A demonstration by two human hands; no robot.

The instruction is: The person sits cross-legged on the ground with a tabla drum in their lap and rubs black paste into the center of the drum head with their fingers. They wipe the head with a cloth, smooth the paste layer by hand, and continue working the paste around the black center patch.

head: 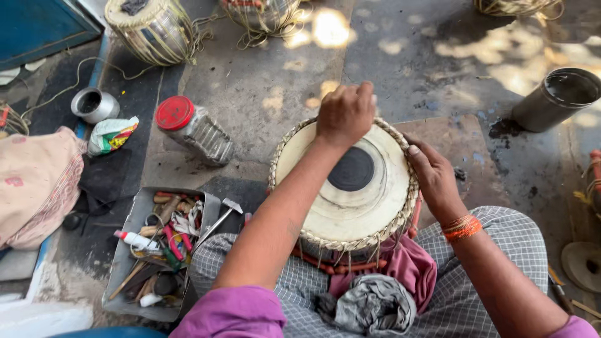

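From the head camera we are looking down at a tabla drum (350,188) resting in our lap, its pale skin facing up with a black round patch in the middle and a braided rim around the edge. It is sitting on a pink cloth (407,266) and a grey rag (372,303) over our checked garment (501,250).

Our left hand (344,112) is reaching across the drum to its far rim, fingers curled together into a fist that is pressing on the braid there; we cannot tell whether it is pinching anything. Our right hand (433,178) is lying against the right rim, fingers pressed together and bent over the edge, thumb resting on the skin. An orange thread band (462,227) is circling that wrist.

To our left a metal tray (134,216) is holding tools and sticks, with a small hammer (222,216) leaning across its corner. Beyond it a plastic jar with a red lid (194,128) is lying on its side on the ground. A dark metal cylinder (557,97) is standing at the right, well apart from the drum, and another laced drum (153,28) is standing at the top left.
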